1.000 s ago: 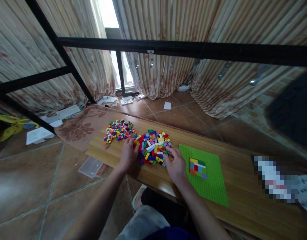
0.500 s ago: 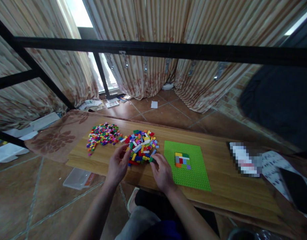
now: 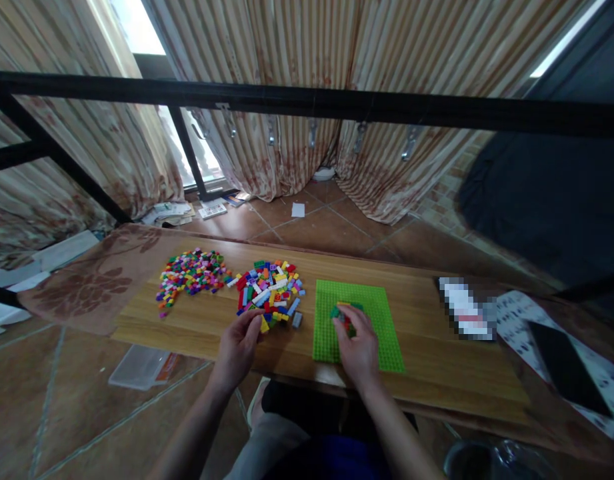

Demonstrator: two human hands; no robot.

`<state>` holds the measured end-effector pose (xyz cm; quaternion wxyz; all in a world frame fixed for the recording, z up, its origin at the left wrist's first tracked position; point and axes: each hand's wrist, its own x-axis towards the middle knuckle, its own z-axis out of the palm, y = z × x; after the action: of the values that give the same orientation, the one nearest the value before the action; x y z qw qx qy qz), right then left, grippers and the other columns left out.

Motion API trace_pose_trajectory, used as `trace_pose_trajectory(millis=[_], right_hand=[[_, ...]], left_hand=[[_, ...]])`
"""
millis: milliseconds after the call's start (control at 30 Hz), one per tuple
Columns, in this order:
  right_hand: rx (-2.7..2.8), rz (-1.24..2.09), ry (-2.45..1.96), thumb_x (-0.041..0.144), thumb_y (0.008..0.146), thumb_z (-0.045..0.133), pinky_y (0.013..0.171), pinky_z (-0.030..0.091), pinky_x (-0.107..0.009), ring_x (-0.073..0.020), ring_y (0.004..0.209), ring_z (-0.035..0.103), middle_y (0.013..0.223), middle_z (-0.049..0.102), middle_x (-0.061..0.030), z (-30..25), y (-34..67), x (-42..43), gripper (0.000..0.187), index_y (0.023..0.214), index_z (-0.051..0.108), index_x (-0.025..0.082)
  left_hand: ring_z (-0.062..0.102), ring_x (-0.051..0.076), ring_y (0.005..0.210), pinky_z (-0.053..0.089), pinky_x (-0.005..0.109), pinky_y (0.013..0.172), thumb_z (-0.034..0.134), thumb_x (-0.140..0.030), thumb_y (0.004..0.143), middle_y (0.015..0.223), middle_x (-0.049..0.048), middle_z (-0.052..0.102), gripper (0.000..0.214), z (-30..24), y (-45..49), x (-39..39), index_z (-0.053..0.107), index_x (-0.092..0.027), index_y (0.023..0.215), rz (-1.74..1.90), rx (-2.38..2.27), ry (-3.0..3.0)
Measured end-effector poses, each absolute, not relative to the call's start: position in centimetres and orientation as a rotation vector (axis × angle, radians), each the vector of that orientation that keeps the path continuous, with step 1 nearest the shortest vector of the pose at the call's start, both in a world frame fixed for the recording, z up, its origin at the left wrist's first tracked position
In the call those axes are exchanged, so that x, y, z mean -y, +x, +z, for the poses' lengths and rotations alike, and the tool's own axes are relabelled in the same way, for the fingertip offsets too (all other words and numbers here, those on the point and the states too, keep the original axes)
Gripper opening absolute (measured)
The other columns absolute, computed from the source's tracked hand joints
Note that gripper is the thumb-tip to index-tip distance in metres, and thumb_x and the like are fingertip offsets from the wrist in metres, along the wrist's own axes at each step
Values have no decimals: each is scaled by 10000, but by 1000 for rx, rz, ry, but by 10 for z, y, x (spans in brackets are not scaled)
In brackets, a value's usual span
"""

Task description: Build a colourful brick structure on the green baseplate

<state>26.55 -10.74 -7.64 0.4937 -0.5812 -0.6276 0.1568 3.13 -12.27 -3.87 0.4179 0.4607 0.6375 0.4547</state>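
Observation:
My right hand (image 3: 358,347) is over the green baseplate (image 3: 385,353), fingers pinched round a small green brick (image 3: 335,311) at the left side of the joined bricks (image 3: 357,308). Most of those joined bricks are hidden by the hand. My left hand (image 3: 238,348) rests at the near edge of the pile of larger bricks (image 3: 271,288). Its thumb and forefinger are closed together right beside a yellow brick (image 3: 265,325). Whether anything sits between them I cannot make out. A grey-blue brick (image 3: 297,320) lies apart between the pile and the baseplate.
A pile of smaller bricks (image 3: 194,270) lies farther left on the wooden board (image 3: 187,323). To the right are a pixelated object (image 3: 465,313), a printed sheet (image 3: 517,310) and a dark phone-like slab (image 3: 569,367). A clear plastic box (image 3: 134,367) is below the board's front edge.
My right hand has moved right from the brick pile to the baseplate with the green brick. My left hand stays at the pile, slightly nearer me. The camera view has shifted somewhat.

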Motion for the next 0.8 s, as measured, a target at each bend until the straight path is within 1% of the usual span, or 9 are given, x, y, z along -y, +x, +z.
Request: trace_pose_trajectory(millis=[100,200,367,500,633,700,800], right_hand=[[1498,295,-1512,324,878,561,933,445,-436,-229,1028,564,1070,668,-82,-82,288,101,253,1078,661,206],[1541,245,-1560,332,870,569,924,441,-428,-235,1018,553,1059,676,-86,-84,296,95,264,1071,667,192],[1634,182,-1615,358,866,571,917,429,-448,-259,1014,533,1039,675,-97,-88,299,93,276,1063,671,192],[1711,194,-1627,388,853,582,916,431,-458,-270,1034,524,1070,649,-104,-86,309,93,342,1133,642,201],[1877,264,-1568,325,877,537,952,428,-450,-268,1108,497,1193,592,-106,-81,320,85,352,1202,613,212],[1949,302,-1548,288,886,511,965,427,-451,-268,1122,491,1215,580,-97,-80,322,79,313,1165,638,223],[1966,341,-1544,280,888,506,965,432,-462,-268,1104,501,1181,597,-83,-82,323,71,254,1071,675,233]], left_hand=[[593,155,664,473,251,631,519,-451,842,727,19,643,386,-44,34,124,664,-143,1023,1028,-1608,1310],[636,176,780,483,262,709,484,-401,878,841,39,696,334,-48,42,127,677,-165,1013,884,-1593,1530],[663,172,830,492,269,764,449,-339,918,929,37,720,282,-58,56,131,673,-198,1017,727,-1550,1778],[657,179,914,492,290,826,434,-317,933,1013,44,706,266,-65,59,127,663,-211,1016,715,-1580,1879],[653,172,872,507,293,798,426,-308,937,983,53,686,266,-70,58,121,660,-205,1011,766,-1643,1929],[653,173,868,515,293,786,428,-304,935,984,59,676,264,-72,57,120,656,-200,1018,808,-1702,1947],[655,180,899,524,296,781,428,-302,934,1004,62,668,263,-74,56,120,651,-201,1030,856,-1787,1964]])
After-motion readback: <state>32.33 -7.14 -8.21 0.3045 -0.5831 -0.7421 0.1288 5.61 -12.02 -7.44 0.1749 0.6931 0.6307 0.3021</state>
